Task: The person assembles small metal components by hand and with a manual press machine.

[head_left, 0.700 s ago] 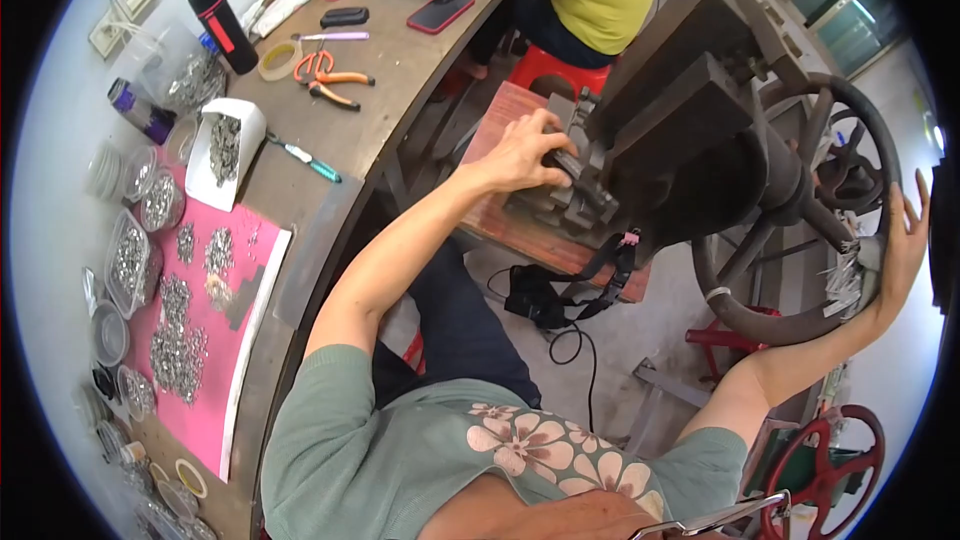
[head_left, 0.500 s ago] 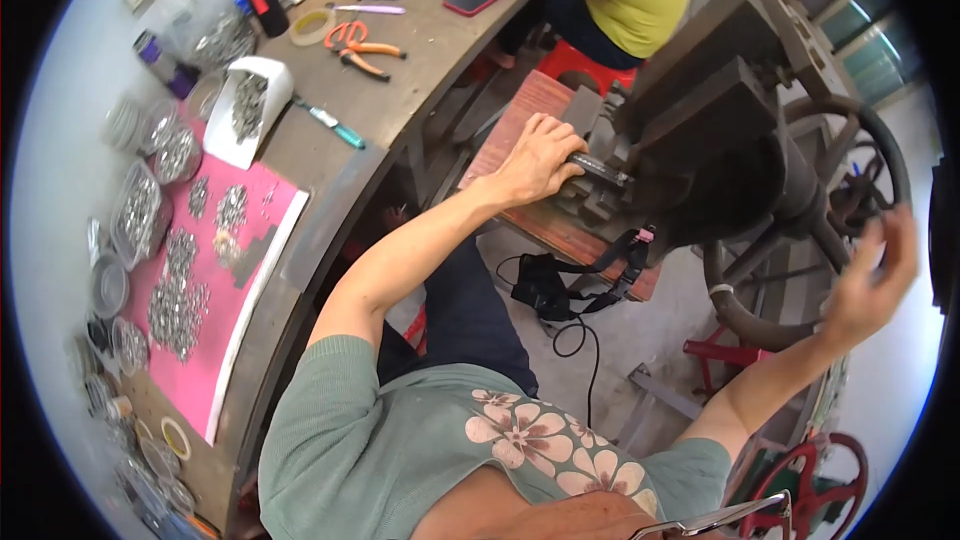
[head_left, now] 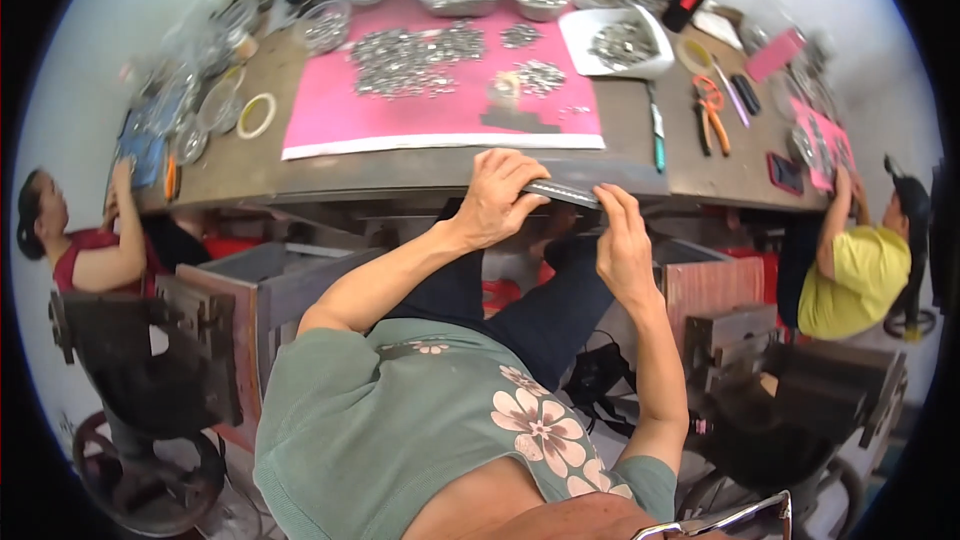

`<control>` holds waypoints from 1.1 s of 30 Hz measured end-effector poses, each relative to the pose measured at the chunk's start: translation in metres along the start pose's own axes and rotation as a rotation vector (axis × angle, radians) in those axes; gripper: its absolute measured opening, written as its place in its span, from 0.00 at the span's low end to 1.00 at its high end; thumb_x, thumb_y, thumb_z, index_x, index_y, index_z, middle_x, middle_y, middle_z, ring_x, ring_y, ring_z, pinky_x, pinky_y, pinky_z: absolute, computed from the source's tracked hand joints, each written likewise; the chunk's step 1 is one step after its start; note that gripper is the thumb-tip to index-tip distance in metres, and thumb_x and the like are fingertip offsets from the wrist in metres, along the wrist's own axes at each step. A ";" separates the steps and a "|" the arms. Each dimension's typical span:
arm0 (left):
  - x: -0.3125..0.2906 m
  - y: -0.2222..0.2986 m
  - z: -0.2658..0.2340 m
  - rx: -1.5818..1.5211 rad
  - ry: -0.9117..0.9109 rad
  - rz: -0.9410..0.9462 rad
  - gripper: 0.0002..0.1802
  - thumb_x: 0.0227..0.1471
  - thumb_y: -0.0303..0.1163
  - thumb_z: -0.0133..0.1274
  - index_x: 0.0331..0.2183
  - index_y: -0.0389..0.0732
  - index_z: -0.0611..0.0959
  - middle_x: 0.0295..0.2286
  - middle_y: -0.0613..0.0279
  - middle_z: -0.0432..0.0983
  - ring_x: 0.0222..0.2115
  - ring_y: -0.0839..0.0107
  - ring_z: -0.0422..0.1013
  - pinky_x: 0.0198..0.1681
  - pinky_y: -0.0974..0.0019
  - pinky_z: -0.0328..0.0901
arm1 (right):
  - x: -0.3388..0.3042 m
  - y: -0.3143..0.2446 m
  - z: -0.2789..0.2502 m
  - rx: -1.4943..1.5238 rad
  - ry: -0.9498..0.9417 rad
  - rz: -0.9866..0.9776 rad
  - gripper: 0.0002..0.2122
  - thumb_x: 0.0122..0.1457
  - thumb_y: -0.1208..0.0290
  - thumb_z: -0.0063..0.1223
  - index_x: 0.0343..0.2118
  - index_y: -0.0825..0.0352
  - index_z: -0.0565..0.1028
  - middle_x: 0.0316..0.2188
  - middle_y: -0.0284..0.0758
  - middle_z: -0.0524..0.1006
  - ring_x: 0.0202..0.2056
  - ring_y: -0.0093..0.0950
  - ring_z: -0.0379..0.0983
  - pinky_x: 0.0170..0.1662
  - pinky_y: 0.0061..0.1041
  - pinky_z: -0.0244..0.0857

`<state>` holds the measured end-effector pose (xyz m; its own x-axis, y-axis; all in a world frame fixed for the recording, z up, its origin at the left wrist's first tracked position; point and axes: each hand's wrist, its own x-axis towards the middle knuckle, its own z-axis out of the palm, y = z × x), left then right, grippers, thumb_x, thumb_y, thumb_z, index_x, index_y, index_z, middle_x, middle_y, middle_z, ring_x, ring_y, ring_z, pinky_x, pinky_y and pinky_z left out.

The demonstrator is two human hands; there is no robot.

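Observation:
Between both hands I hold a narrow dark bar (head_left: 562,191) with a light, shiny row along it, just in front of the table edge. My left hand (head_left: 497,198) pinches its left end between thumb and fingers. The right end is gripped by my right hand (head_left: 625,245), fingers bent over it. Beyond the bar lies a pink sheet (head_left: 330,118) with a large pile of small silvery metal pieces (head_left: 400,62) and smaller heaps. A white scoop (head_left: 590,61) full of similar pieces stands to their right.
Clear tubs (head_left: 455,5) line the back of the table. Orange-handled pliers (head_left: 712,120), a green-handled tool (head_left: 657,130) and a phone (head_left: 784,172) lie to the right. Hand-wheel presses stand at left (head_left: 140,350) and right (head_left: 800,390). Co-workers sit at both sides.
My view and body have turned left from the press to the table. The bar has come away from the press in my left hand. My right hand has left the wheel area and taken the bar's other end.

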<state>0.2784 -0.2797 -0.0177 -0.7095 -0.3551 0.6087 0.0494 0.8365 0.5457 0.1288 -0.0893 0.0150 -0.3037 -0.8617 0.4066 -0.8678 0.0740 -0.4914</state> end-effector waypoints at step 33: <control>-0.058 -0.089 -0.080 -0.093 0.204 -0.031 0.21 0.51 0.19 0.57 0.48 0.39 0.74 0.55 0.52 0.74 0.58 0.52 0.69 0.68 0.38 0.45 | 0.089 -0.011 0.153 -0.123 0.188 -0.065 0.28 0.50 0.76 0.69 0.56 0.68 0.71 0.50 0.42 0.76 0.54 0.42 0.71 0.58 0.39 0.60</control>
<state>0.3709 -0.3671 -0.0556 -0.5555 -0.4651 0.6893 0.1012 0.7850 0.6112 0.1713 -0.2435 -0.0613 -0.3035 -0.7585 0.5766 -0.9258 0.0918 -0.3666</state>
